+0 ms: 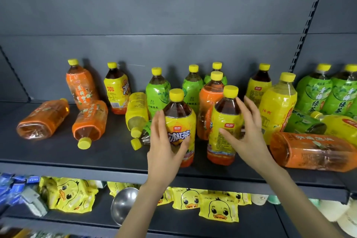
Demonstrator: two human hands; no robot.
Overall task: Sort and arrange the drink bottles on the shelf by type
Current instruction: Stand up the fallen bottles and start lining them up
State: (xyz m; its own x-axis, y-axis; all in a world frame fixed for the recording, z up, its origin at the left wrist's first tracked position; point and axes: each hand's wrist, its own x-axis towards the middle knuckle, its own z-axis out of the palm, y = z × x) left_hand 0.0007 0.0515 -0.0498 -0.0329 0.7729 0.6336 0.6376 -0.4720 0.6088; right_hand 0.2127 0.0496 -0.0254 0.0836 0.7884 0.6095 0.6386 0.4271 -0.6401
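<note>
Two upright yellow-label black tea bottles stand at the front of the dark shelf [116, 152]. My left hand [164, 141] holds the left one [180, 118], fingers up its left side and thumb across the label. My right hand [249, 131] cups the right one [225, 120] with spread, straight fingers, the thumb touching its label. Behind them stand green-label bottles [157, 92], an orange-label bottle [209, 102] and further yellow-label bottles [277, 106]. Orange-label bottles [43, 120] lie on their sides at the left.
A large orange-label bottle [313, 150] lies at the front right, with green-label bottles [313, 91] behind it. A yellow bottle [136, 112] and a green one lie tipped beside my left hand. The lower shelf holds yellow duck packets [218, 208] and a metal bowl [123, 203].
</note>
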